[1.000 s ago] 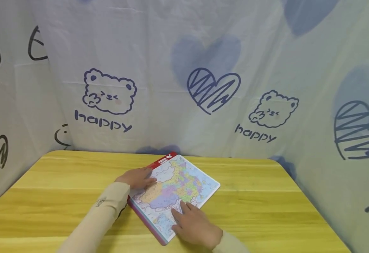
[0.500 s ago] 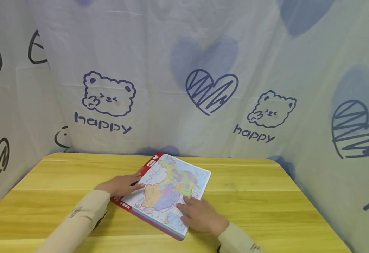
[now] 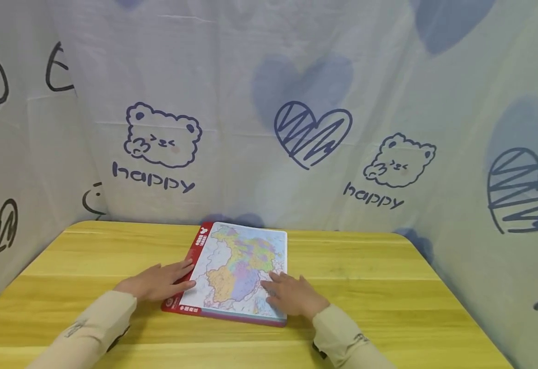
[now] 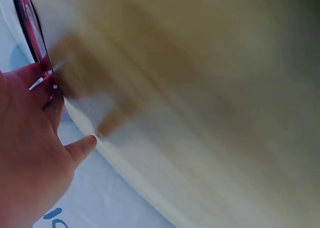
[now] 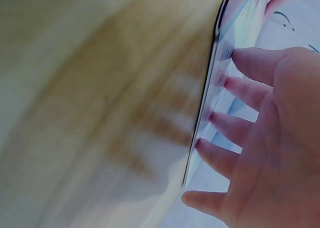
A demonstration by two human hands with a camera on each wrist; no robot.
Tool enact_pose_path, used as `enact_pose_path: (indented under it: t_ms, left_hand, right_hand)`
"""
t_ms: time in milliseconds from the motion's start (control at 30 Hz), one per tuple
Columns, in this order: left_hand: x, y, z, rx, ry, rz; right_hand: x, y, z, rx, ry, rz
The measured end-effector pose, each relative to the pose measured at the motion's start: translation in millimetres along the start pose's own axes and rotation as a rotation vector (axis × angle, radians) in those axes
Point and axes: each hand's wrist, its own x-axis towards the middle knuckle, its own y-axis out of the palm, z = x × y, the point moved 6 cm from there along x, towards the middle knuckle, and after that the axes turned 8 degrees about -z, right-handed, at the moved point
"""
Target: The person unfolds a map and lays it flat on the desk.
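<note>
A flat rectangular map board (image 3: 238,266), printed with a many-coloured map and a red strip down its left side, lies on the table. Its long sides run nearly away from me. My left hand (image 3: 158,282) rests fingers out across the red strip, thumb apart. On the opposite side, my right hand (image 3: 294,294) spreads its fingers over the lower right edge. The left wrist view shows the left hand (image 4: 32,148) with fingertips at the board's thin edge. From the right wrist, the spread fingers of the right hand (image 5: 270,133) touch the board's face (image 5: 242,17).
The yellow wood-grain table (image 3: 379,297) reflects both hands in the wrist views. A pale cloth (image 3: 236,169) with blue hearts, bear drawings and lettering hangs behind it and along both sides. The board's far edge lies close to the table's back edge.
The map board has turned counterclockwise from a diagonal lie to nearly square with the table. My left hand has moved left and towards me with it; my right hand has shifted right and slightly away.
</note>
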Motion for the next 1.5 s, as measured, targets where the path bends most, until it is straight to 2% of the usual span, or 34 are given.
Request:
enact_pose_path:
  t_ms: [233, 433, 600, 700, 800, 867, 1100, 1333, 1500]
  left_hand:
    - [-9.5, 0.3, 1.4, 0.045, 0.027, 0.028]
    - [-14.3, 1.0, -0.1, -0.029, 0.087, 0.039]
    - [-13.4, 1.5, -0.3, -0.059, 0.124, 0.041]
    - [-12.3, 2.4, -0.5, -0.077, 0.135, 0.045]
    - [-11.8, 2.2, 0.1, -0.099, 0.124, 0.048]
    - [-11.7, 1.8, 0.3, -0.116, 0.124, 0.047]
    - [-12.3, 2.1, -0.3, -0.14, 0.115, 0.05]
    - [-13.4, 1.8, -1.4, -0.15, 0.102, 0.058]
    - [-13.1, 1.9, -0.4, -0.155, 0.107, 0.054]
  right_hand:
    - [6.4, -2.7, -2.9, 0.03, 0.034, 0.01]
    - [9.2, -5.5, -0.1, 0.049, 0.03, 0.026]
    - [7.1, -4.1, 5.4, -0.006, 0.022, 0.032]
    - [3.8, 1.7, 14.0, -0.045, -0.036, 0.053]
    - [1.7, 5.6, 24.1, -0.075, -0.129, 0.045]
    - [0.7, 5.8, 28.9, -0.095, -0.18, 0.018]
    - [-2.9, 6.1, 34.7, -0.276, -0.32, -0.108]
    - [-1.6, 7.2, 34.2, -0.34, -0.393, -0.172]
    - [-8.3, 3.9, 44.2, -0.431, -0.518, -0.238]
